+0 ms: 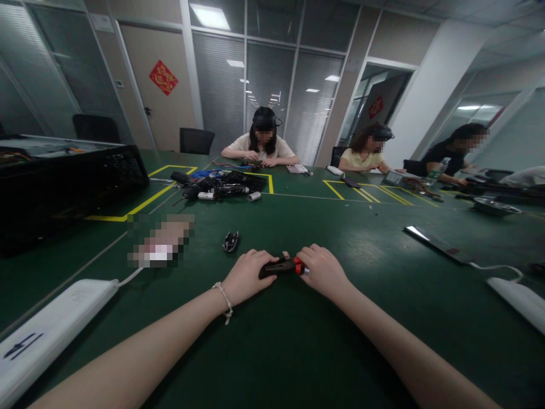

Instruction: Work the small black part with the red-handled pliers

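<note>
Over the green tabletop, my left hand [248, 275] grips one end of a long, dark, moulded object [280, 267] whose exact kind I cannot make out. My right hand [322, 269] has its fingers closed on a red-and-black piece [298, 265] at the other end, with a small silvery part beside the fingertips. Whether the dark and red pieces are joined is unclear. A small pale bit shows just above them. Farther out, slightly to the left of both hands, lies an open black shell-like part [230, 242].
A heap of black tools and blue cables [221, 183] lies ahead. The left side has a large black case [72, 187], a blurred phone-like item [162, 241] and a white power bank [55, 335]. A phone [436, 244] lies right. Several people sit across the table [374, 341].
</note>
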{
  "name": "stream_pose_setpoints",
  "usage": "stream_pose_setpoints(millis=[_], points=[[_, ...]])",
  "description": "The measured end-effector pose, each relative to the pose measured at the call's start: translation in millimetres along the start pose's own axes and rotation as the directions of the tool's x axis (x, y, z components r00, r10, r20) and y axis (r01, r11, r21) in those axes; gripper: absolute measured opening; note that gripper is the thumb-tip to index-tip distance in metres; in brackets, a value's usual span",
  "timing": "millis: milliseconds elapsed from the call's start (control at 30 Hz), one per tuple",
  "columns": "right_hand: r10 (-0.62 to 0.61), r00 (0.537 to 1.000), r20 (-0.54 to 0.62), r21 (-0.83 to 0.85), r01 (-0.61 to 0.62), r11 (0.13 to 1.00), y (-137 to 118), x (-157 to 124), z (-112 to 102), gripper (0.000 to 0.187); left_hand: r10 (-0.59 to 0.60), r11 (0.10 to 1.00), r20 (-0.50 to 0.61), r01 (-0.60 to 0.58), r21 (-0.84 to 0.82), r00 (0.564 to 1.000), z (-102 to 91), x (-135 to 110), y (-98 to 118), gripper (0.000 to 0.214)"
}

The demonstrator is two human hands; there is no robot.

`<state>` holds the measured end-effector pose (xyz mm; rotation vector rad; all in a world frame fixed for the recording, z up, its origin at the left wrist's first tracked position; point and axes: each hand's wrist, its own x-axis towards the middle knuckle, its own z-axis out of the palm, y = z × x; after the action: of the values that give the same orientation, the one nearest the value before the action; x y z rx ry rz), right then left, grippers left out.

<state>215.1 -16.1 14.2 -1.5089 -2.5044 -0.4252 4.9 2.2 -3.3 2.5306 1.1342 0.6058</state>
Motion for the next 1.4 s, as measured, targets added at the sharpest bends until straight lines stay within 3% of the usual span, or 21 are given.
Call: stream_pose_setpoints(millis=[767, 1100, 1400], points=[[0.014, 0.998, 0.062, 0.081, -0.019, 0.997, 4.0, 3.3, 0.4, 0.013, 0.030, 1.000, -0.008, -0.030, -0.001, 1.000, 2.1, 1.3, -3.6, 0.032], [-0.043, 0.999, 0.014, -0.052, 0.043, 0.998, 2.0, 2.2, -3.3, 0.017, 0.019, 1.000, -0.025, -0.019, -0.014, 1.000, 0.8, 0.9, -1.3, 0.033], [-0.049, 0.999, 0.013, -0.056, 0.050, 0.997, 3.9, 2.2, -2.1, 0.016, 0.025, 0.999, -0.026, -0.026, -0.043, 0.999, 2.4, 1.5, -1.9, 0.036]])
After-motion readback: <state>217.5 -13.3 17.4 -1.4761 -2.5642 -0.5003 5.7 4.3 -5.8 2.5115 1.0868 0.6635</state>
